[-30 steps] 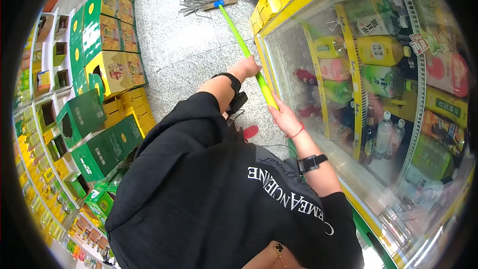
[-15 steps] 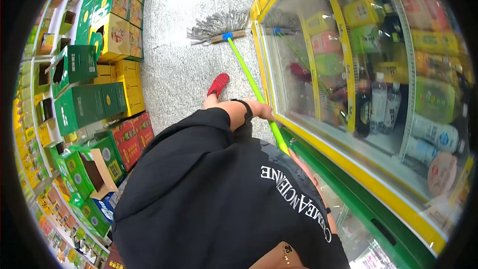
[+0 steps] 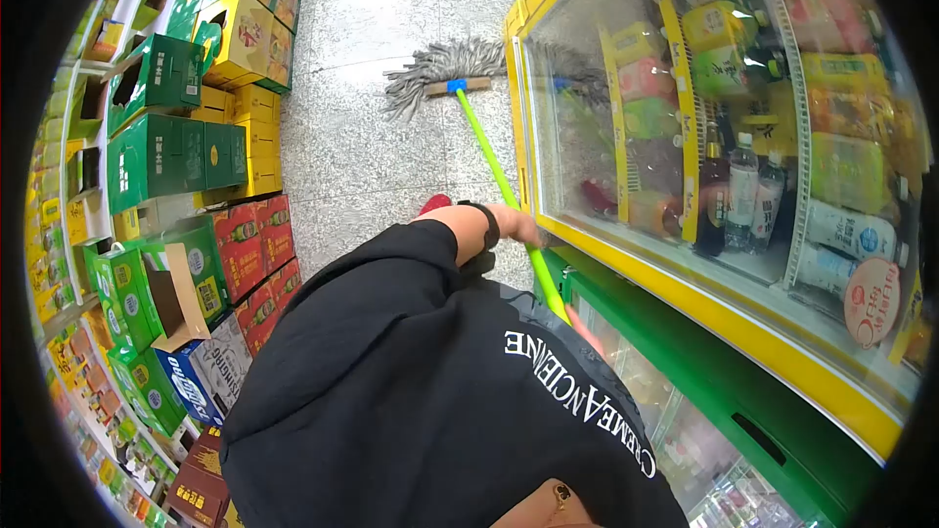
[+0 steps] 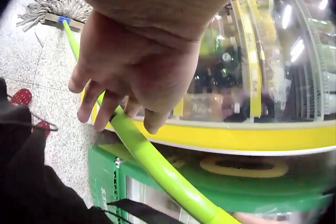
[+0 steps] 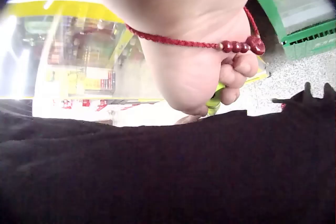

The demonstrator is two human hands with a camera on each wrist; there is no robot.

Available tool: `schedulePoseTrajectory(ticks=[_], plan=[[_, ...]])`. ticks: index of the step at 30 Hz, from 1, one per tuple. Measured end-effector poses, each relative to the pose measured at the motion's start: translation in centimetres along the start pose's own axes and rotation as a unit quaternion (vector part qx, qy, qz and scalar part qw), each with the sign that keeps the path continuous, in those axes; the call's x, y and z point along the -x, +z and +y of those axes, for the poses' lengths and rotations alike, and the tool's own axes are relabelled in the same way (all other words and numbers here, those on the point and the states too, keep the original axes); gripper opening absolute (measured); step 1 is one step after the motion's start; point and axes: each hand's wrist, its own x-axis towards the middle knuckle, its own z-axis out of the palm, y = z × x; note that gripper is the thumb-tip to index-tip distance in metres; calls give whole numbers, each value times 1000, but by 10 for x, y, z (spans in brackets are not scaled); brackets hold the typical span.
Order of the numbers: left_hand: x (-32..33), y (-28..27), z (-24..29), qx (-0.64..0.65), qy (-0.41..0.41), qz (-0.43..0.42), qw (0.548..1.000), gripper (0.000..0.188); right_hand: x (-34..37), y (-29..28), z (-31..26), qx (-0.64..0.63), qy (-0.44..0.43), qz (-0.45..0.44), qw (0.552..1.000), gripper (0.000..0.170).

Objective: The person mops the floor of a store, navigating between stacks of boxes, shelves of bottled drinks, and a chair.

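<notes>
A mop [image 3: 486,149] with a bright green handle reaches forward from the person, its grey strands [image 3: 416,80] spread on the speckled floor. The left hand [image 3: 520,227] holds the handle partway along; in the left wrist view its fingers [image 4: 107,109] lie around the pole, with the thumb on the other side. Farther back, at the handle's near end, the right hand [image 5: 191,77] grips with curled fingers, a red beaded cord at its wrist. In the head view the black shirt hides most of that right hand.
A glass-fronted drinks cooler [image 3: 704,308] with a yellow frame stands close on the right, a green-edged unit [image 3: 685,357] below it. Stacked cartons [image 3: 156,161] and shelves line the left side. A red shoe [image 3: 434,203] shows on the floor [image 3: 362,137] between.
The mop head has come closer to the person, and both hands have drawn back with the handle. The right hand has gone mostly behind the shirt. Both hands keep their hold.
</notes>
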Motion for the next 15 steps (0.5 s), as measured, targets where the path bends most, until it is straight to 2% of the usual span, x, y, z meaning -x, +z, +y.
schedulePoseTrajectory(ticks=[1, 3, 5, 7, 12, 15], plan=[[2, -9, -12, -34, 30, 74, 996, 55, -13, 2, -12, -1, 0, -4, 1000, 53], [22, -32, -27, 7, -15, 194, 981, 60, -64, 4, -51, 48, 125, -33, 990, 54], [38, -59, -45, 62, -37, 277, 958, 64, -116, 16, -55, -23, 79, -15, 997, 53], [47, -87, -64, 81, -52, 328, 940, 64, -165, 26, -70, -57, 82, -42, 994, 53], [69, -129, -103, 55, -93, 398, 911, 58, -235, 55, -91, -49, 48, -51, 996, 54], [84, -126, -94, 6, -114, 360, 926, 54, -218, 60, -88, -31, 24, -55, 998, 54]])
